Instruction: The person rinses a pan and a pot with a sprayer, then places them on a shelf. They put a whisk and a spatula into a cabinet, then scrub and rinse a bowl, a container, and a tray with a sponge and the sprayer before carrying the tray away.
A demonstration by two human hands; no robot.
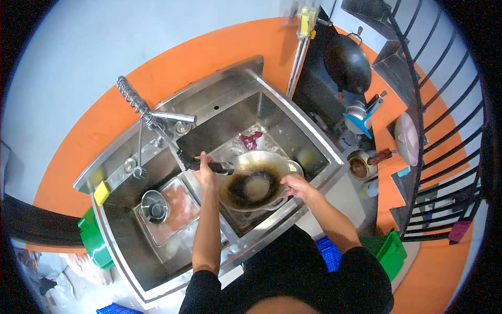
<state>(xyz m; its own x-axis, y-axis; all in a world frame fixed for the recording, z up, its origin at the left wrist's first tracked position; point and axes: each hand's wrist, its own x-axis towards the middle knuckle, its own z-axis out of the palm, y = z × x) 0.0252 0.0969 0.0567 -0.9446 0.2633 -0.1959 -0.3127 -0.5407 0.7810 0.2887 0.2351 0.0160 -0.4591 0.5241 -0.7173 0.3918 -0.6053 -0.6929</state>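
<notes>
A steel wok with a dark burnt ring inside hangs over the right basin of a steel sink. My left hand grips the wok's black handle at its left. My right hand holds the wok's right rim. A red-purple scrap and other dishes lie in the basin under the wok.
A spring-neck faucet stands at the sink's back. The left basin holds a small steel bowl on a tray. A yellow sponge sits on the rim. A black wok, pots and utensils crowd the dark counter to the right.
</notes>
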